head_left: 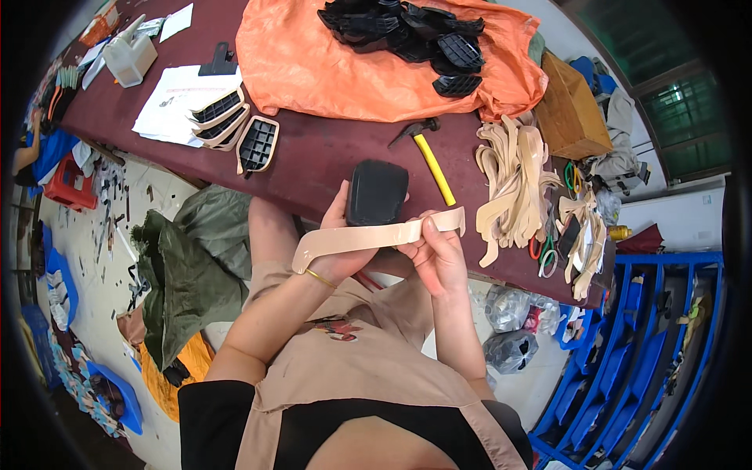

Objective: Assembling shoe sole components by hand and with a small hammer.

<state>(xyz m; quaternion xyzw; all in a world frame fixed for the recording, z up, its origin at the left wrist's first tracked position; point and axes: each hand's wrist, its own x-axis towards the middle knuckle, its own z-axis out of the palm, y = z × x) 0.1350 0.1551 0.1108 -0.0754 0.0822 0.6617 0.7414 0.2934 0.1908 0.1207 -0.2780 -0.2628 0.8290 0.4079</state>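
My left hand point(337, 211) is closed round a black rounded block-shaped piece point(377, 192) and holds it up at the table's near edge. In front of it stretches a beige curved strip point(352, 241), glossy in places. The strip's right end is pinched between the thumb and fingers of my right hand point(437, 251). Its wider left end lies over my left palm and wrist. Beyond my hands a hammer point(432, 163) with a yellow handle rests on the table. A pile of similar beige strips point(513, 184) lies to the right.
The dark red table point(305, 168) bears an orange sheet point(298, 63) with black plastic parts point(454, 51). Beige-edged black grid pieces point(258, 145) lie at left near paper. At right stand a cardboard box point(572, 106) and blue racks point(627, 360). A green sack point(188, 274) is at lower left.
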